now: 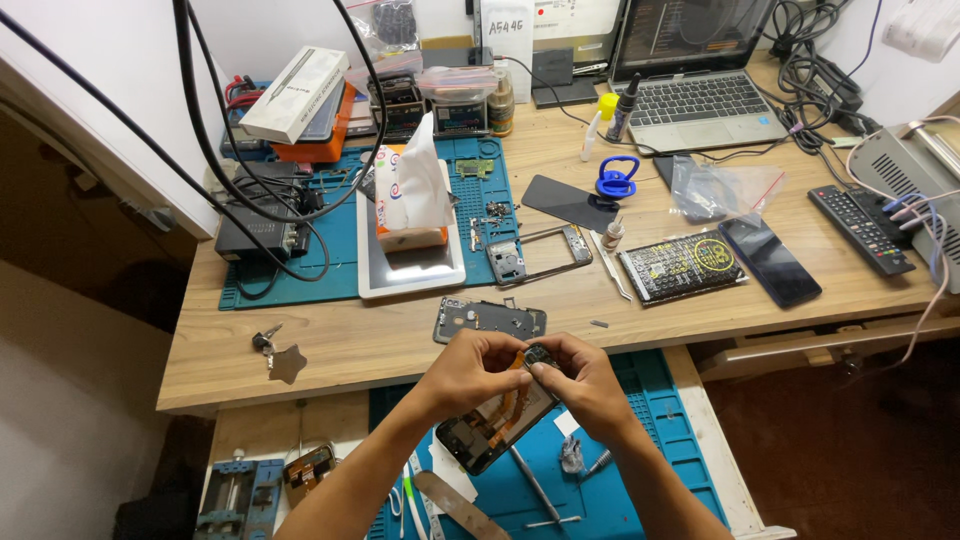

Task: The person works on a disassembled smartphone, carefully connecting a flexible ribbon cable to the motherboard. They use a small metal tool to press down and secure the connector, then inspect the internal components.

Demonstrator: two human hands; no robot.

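Observation:
My left hand [470,370] and my right hand [585,385] meet above a blue work mat [650,470] on a pulled-out shelf. Together they hold an opened phone [495,425], its inside facing up, with an orange flex cable showing. The fingertips of both hands pinch a small dark part [540,355] at the phone's top end. A grey phone back frame [488,320] lies on the desk just beyond my hands.
On the desk: a tissue box [410,195] on a white tablet, a metal phone frame [540,255], a dark phone [770,260], a remote [860,230], a laptop [695,80], blue tape, bottles, cables. Tweezers and screwdrivers [540,490] lie on the lower mat.

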